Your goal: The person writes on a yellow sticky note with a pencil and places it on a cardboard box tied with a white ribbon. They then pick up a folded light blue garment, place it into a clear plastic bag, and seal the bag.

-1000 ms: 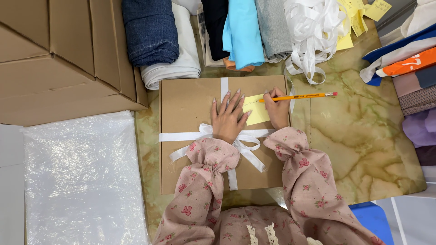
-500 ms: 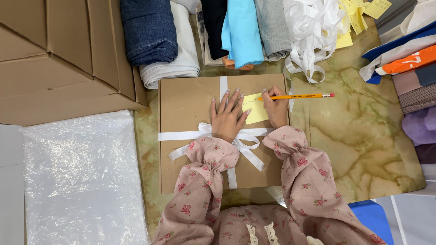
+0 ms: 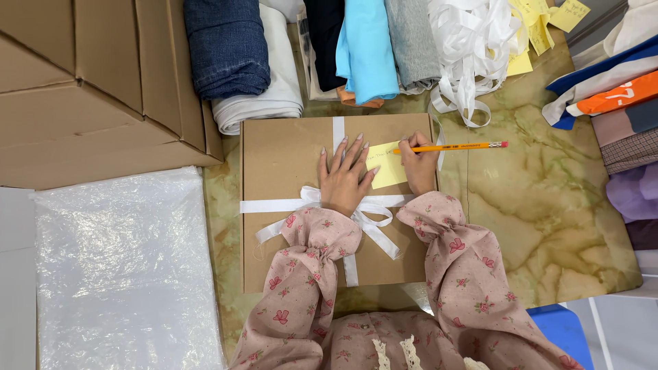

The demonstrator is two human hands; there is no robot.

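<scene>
A flat brown cardboard box (image 3: 288, 157) tied with a white ribbon bow (image 3: 373, 212) lies on the marble-patterned table. A yellow sticky note (image 3: 388, 168) sits on the box's upper right part. My left hand (image 3: 346, 175) lies flat on the box with fingers spread, its fingertips pinning the note's left edge. My right hand (image 3: 418, 161) grips an orange pencil (image 3: 456, 146) whose tip touches the note; the eraser end points right.
Big cardboard boxes (image 3: 89, 82) stand at the left, above a sheet of bubble wrap (image 3: 123, 267). Folded clothes (image 3: 363, 48) line the far edge beside a heap of white ribbon (image 3: 473, 48) and yellow notes (image 3: 531, 27). More folded fabric (image 3: 617, 109) is stacked at the right.
The pencil tip has crept slightly left across the note. My left hand stays pressed flat on the box.
</scene>
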